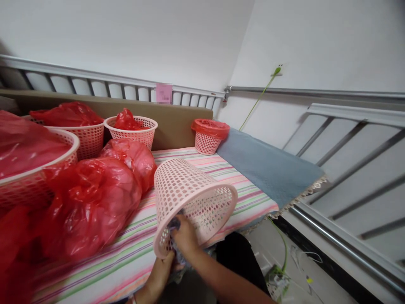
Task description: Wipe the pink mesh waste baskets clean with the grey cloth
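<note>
A pale pink plastic mesh basket (183,185) lies tipped on its side, its open mouth turned toward me and to the right. My left hand (162,268) grips the lower left part of its rim, thumb outside. Inside the mouth, near that same edge, my right hand (186,236) is closed on a bunched dark purplish-grey cloth (174,226) that touches the basket wall. Part of the cloth hangs below between my two hands. My fingers are partly hidden by the cloth and the rim.
Red plastic bags (95,198) and pink baskets with red bags in them (134,131) crowd the left side. Another basket with a red liner (207,142) stands at the back. A striped sheet (136,249) covers the bed; metal rails (351,147) and a green cord (257,101) are right.
</note>
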Demonstrator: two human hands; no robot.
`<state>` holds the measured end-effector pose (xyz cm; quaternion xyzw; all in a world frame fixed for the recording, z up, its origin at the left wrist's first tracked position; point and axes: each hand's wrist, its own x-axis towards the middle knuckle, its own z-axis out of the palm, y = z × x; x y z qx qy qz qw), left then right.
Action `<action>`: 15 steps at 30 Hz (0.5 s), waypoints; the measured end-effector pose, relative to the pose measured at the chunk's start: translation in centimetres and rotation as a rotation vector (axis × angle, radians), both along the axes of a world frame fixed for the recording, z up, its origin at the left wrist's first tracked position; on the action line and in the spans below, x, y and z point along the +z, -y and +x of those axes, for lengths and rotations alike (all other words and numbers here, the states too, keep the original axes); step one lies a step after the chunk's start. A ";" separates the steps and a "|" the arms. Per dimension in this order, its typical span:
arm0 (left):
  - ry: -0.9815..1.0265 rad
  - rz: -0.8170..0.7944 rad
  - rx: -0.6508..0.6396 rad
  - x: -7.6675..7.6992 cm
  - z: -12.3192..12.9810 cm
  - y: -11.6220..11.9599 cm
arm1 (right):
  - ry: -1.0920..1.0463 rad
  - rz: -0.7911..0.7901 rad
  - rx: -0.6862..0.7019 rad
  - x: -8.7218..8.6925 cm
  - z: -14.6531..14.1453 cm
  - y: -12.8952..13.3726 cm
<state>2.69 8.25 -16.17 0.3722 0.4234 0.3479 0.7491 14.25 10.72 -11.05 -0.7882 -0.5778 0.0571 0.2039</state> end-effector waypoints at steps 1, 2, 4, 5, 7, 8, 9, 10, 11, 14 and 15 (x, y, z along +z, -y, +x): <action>-0.030 -0.001 0.012 0.0 -0.2 0.0 | -0.043 0.014 0.016 -0.1 -0.9 0.1; -0.076 -0.005 0.012 0.1 -0.5 -0.1 | -0.079 0.031 0.034 -0.2 -1.4 0.3; -0.180 0.047 -0.005 0.7 -1.3 -0.6 | -0.117 0.059 0.072 -0.3 -1.2 0.6; -0.231 0.123 -0.002 1.1 -1.9 -1.0 | -0.120 0.067 0.090 -0.3 -0.8 0.8; -0.320 0.326 0.030 1.8 -3.2 -2.0 | -0.091 0.073 0.125 -0.4 0.3 1.1; -0.360 0.384 0.030 2.1 -3.8 -2.4 | -0.063 0.070 0.146 -0.4 0.8 1.1; -0.385 0.387 0.010 2.3 -4.3 -2.7 | -0.015 0.062 0.180 -0.2 1.3 1.1; -0.389 0.337 -0.021 2.3 -4.6 -2.8 | 0.045 0.049 0.229 0.1 1.9 0.9; -0.371 0.262 -0.046 2.2 -4.7 -2.7 | 0.106 0.034 0.284 0.6 2.6 0.5; -0.237 0.096 -0.029 1.8 -3.7 -1.7 | 0.207 0.011 0.362 2.5 5.3 -1.2; -0.194 0.079 -0.004 1.7 -3.1 -1.3 | 0.209 0.015 0.338 3.0 6.2 -1.9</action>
